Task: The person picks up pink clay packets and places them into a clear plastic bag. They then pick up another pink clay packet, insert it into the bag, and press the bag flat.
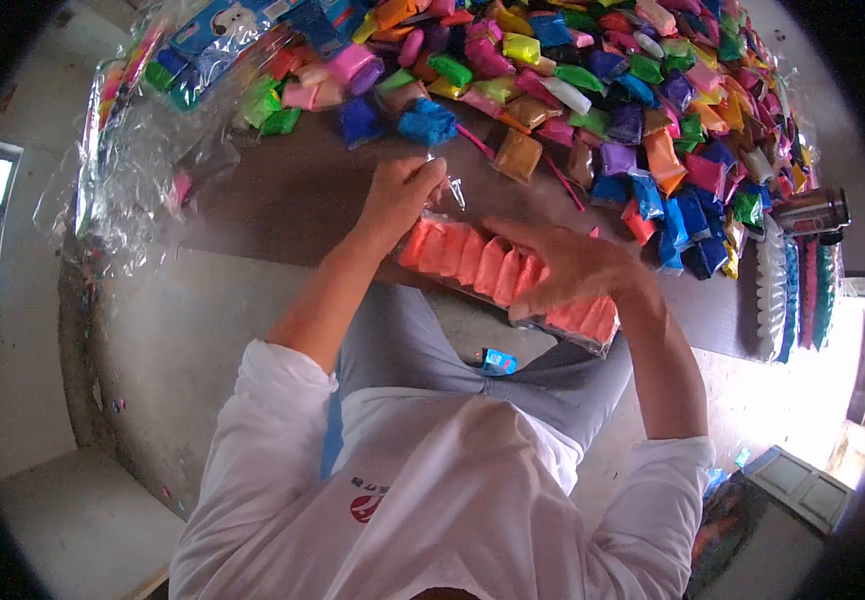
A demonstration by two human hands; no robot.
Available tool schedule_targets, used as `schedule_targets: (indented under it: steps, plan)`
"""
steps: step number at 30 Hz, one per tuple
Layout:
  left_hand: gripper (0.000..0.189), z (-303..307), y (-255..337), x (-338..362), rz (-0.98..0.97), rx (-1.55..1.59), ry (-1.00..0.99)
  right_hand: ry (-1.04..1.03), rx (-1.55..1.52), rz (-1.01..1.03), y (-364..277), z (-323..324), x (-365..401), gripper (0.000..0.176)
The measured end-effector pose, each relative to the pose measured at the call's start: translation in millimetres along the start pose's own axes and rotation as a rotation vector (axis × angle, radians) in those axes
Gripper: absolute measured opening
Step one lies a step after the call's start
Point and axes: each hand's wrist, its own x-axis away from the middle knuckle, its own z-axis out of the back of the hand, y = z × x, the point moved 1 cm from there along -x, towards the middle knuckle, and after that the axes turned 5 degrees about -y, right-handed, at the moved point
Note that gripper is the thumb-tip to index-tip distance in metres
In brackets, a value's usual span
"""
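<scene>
A clear pack of several coral-red packets (472, 262) in a row lies at the table's near edge, partly over my lap. My right hand (562, 265) rests over the pack's right half, thumb and fingers spread across its two long sides. Just above the pack's left end is my left hand (407, 195), its fingers pinched together. A small shiny metal or clear piece (457, 192) sticks out by its fingertips; what it belongs to is too small to make out. Beyond my hands lie a blue packet (427, 122) and a brown packet (517, 155).
A big heap of coloured packets (642, 100) covers the table's far side. Crumpled clear plastic (152, 160) lies at the left. At the right are a dark jar (812, 212) and upright coloured strips (772, 290). A blue wrapper (498, 362) shows below, between my legs.
</scene>
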Motion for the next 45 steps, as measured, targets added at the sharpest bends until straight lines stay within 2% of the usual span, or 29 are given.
schedule_targets:
  steps: [3,5,6,7,9,10,13,16,20,25,26,29,30,32,36,38,39,41,42,44,45]
  plan:
    - [0.038,0.5,1.4,2.5,-0.045,-0.064,0.033,0.0,-0.129,-0.096,23.9,-0.9,3.1,0.113]
    - [0.038,0.5,8.0,4.0,-0.028,-0.123,0.03,0.1,-0.867,-0.004,34.5,-5.3,7.3,0.11]
    - [0.038,0.6,11.1,4.1,-0.014,-0.188,0.04,0.066,-0.916,0.089,34.0,-9.4,4.9,0.097]
    - [0.038,-0.3,9.7,3.6,-0.016,-0.188,0.033,0.074,-0.917,0.087,37.9,-14.9,1.8,0.097]
    - [0.037,-1.8,3.9,2.2,0.037,0.006,0.036,0.005,-0.792,0.132,43.6,-24.0,-6.6,0.09]
    - [0.037,-1.7,3.1,1.3,0.038,0.004,0.034,0.072,-0.555,0.215,18.8,-5.2,-6.2,0.092]
    - [0.036,-1.0,1.5,0.8,-0.011,-0.145,0.069,-0.009,-0.667,0.194,27.3,-19.4,-14.1,0.092]
    - [0.036,-0.5,3.0,0.2,0.035,-0.029,0.028,-0.129,-0.819,0.167,33.8,-27.8,-21.5,0.092]
    - [0.036,-2.4,2.2,3.3,0.031,0.01,0.065,-0.121,-0.893,0.245,35.4,-12.9,-4.3,0.09]
    - [0.035,-0.4,0.7,1.0,0.05,-0.01,0.056,0.269,-0.809,0.01,58.1,1.5,43.8,0.074]
    - [0.034,1.0,-1.1,1.3,0.068,0.031,0.06,0.277,-0.813,-0.001,54.7,3.6,57.8,0.074]
    - [0.033,3.8,2.0,4.4,0.09,0.116,0.067,0.723,-0.584,0.08,1.0,19.3,107.5,0.085]
    - [0.031,4.1,3.6,5.2,0.095,0.155,0.078,0.725,-0.582,0.075,4.7,11.3,119.0,0.085]
    - [0.031,5.0,3.1,2.6,0.077,0.167,0.092,0.982,-0.438,-0.033,23.7,-11.8,138.6,0.086]
    - [0.031,7.6,-0.8,-0.5,0.022,0.191,0.083,0.855,-0.299,-0.131,31.8,-58.2,133.5,0.085]
    - [0.031,9.4,-5.4,-3.5,0.033,0.193,0.072,0.796,-0.411,-0.178,24.8,-63.1,117.0,0.074]
    - [0.031,9.9,-5.5,-5.3,0.044,0.2,0.066,0.801,-0.408,-0.176,31.9,-61.9,114.1,0.074]
    - [0.031,10.5,-0.2,-3.9,0.044,0.185,0.079,0.763,-0.59,-0.416,54.7,-55.0,102.0,0.045]
    - [0.031,11.3,2.1,-2.4,0.05,0.172,0.093,0.764,-0.587,-0.409,57.2,-50.4,98.7,0.045]
    - [0.031,11.6,3.4,-2.2,0.069,0.214,0.14,0.862,-0.532,-0.444,61.8,-40.4,92.1,0.021]
    - [0.03,11.5,2.5,-2.4,0.095,0.259,0.183,0.861,-0.53,-0.436,67.6,-35.8,88.4,0.021]
